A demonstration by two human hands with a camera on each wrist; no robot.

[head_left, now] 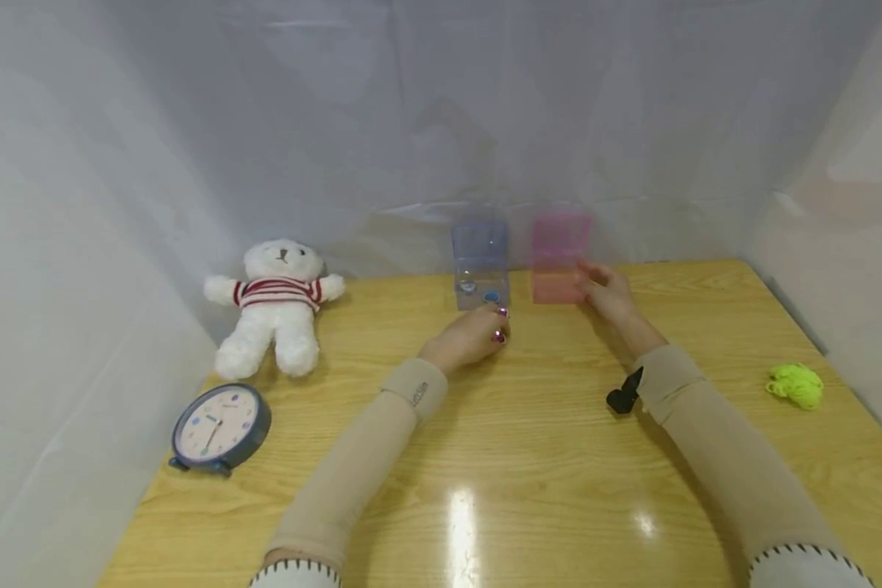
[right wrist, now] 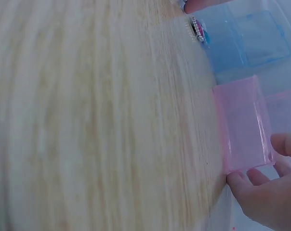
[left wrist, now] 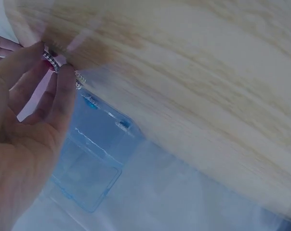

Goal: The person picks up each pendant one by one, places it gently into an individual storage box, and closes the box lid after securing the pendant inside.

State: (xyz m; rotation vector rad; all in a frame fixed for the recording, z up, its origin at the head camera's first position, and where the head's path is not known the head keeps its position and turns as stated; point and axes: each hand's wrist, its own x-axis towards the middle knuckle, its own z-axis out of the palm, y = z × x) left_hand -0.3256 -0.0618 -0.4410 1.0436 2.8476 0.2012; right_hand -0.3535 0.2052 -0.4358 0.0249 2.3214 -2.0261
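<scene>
My left hand pinches a small rhinestone-edged ornament with a reddish-pink centre between thumb and fingertips. Just beyond it stands a clear blue box, its lid raised, with small blue-centred ornaments inside. Another purple-centred ornament shows at the blue box's front edge; I cannot tell whether it lies inside. My right hand grips the right side of a clear pink box, whose lid is also up. In the right wrist view its thumb and fingers bend round the box's corners.
A white teddy bear in a striped sweater sits at the back left, with a blue clock in front. A black object lies by the right sleeve. Yellow-green yarn rests at the right. Pale sheeting rises behind the table.
</scene>
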